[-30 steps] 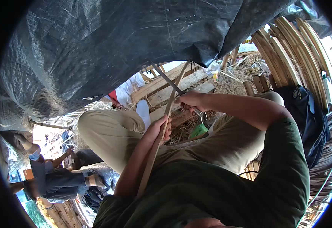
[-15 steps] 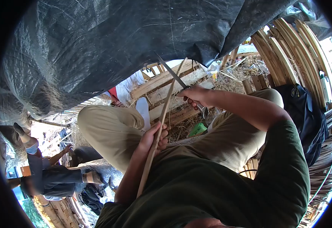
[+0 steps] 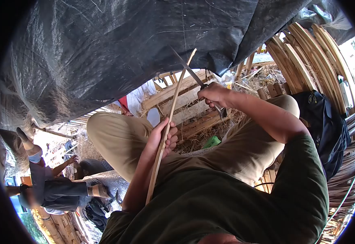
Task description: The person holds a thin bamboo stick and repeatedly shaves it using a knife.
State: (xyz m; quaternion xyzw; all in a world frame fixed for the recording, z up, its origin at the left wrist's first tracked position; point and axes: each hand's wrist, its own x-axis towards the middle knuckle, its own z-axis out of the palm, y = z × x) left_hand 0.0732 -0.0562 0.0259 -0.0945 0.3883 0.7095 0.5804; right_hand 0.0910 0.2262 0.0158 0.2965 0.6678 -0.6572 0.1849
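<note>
A long thin wooden strip (image 3: 174,101) runs from near my chest up to the dark tarp, its far tip pale. My left hand (image 3: 163,137) is wrapped round the strip's lower half. To the right, my right hand (image 3: 216,96) grips the handle of a long knife (image 3: 191,73). The narrow dark blade points up and to the left and crosses the strip near its far end in this view; whether they touch I cannot tell. The handle's lower end shows below my fist.
A dark tarp (image 3: 145,36) hangs across the top. Wooden planks (image 3: 189,107) and straw lie beyond my crossed legs. Stacked slats (image 3: 307,61) and a black backpack (image 3: 320,126) are at right. Another person (image 3: 59,191) sits at lower left, near a dark bag (image 3: 96,212).
My right hand and the knife have moved slightly up and to the right. The strip's far end has risen over the tarp, and my left hand has shifted a little up and left.
</note>
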